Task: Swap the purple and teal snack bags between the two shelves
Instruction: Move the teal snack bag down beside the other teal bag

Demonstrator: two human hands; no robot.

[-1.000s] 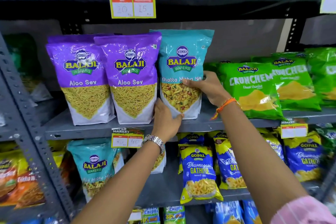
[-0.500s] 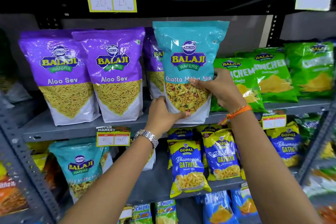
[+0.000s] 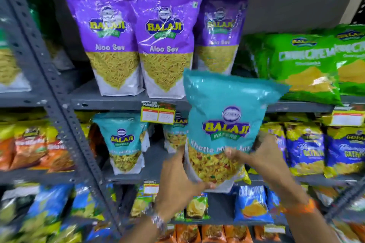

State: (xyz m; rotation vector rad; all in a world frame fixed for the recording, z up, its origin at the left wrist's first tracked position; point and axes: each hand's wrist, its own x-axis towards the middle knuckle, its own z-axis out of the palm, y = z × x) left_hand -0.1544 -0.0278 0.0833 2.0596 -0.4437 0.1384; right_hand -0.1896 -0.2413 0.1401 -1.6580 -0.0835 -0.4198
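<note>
I hold a teal snack bag (image 3: 227, 116) upright in the air in front of the shelves, off the upper shelf (image 3: 110, 102). My left hand (image 3: 177, 181) grips its lower left corner and my right hand (image 3: 262, 156) grips its lower right side. Three purple Aloo Sev bags stand on the upper shelf: left purple bag (image 3: 106, 41), middle purple bag (image 3: 164, 43), and a right purple bag (image 3: 219, 31) set further back. On the lower shelf (image 3: 150, 175) stands another teal bag (image 3: 122, 142), and a second teal bag (image 3: 175, 134) is partly hidden behind the held one.
Green Crunchem bags (image 3: 304, 65) fill the upper shelf's right side. Blue and yellow Gathiya packs (image 3: 308, 150) sit on the lower shelf to the right. A grey perforated upright (image 3: 65, 124) runs diagonally at left. A yellow price tag (image 3: 158, 113) hangs on the upper shelf edge.
Both hands have pulled the teal bag off the upper shelf and lowered it to the level of the lower shelf. The view has tilted downward.
</note>
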